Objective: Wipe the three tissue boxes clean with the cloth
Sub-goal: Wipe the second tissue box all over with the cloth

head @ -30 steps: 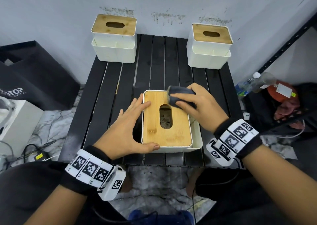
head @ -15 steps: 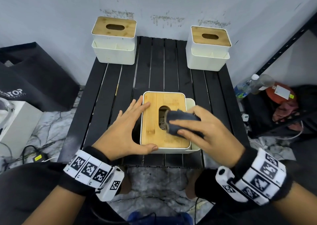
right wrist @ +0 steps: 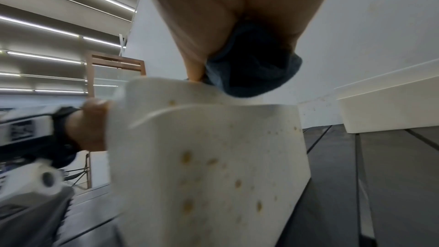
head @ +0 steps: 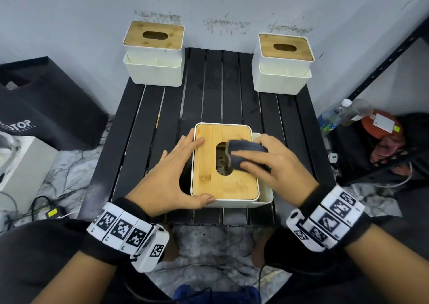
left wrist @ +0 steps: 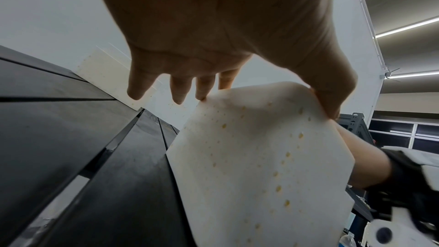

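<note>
My right hand (head: 269,162) has swept the cloth (head: 243,154) from the lid's far edge back over its slot, so I judge the near tissue box (head: 224,164) on the worktop (head: 222,87) partly wiped. It grips the bunched cloth; my left hand (head: 171,176), fingers spread, braces the box's side.

A makeshift recording corner in an office or storeroom — strip lights (right wrist: 42,29) across a plain ceiling, scuffed wall (head: 232,2), black metal shelving (head: 383,67), a low slatted table (head: 220,90), cables (head: 34,204) and bags (head: 46,104) on marbled flooring (head: 76,164).
</note>
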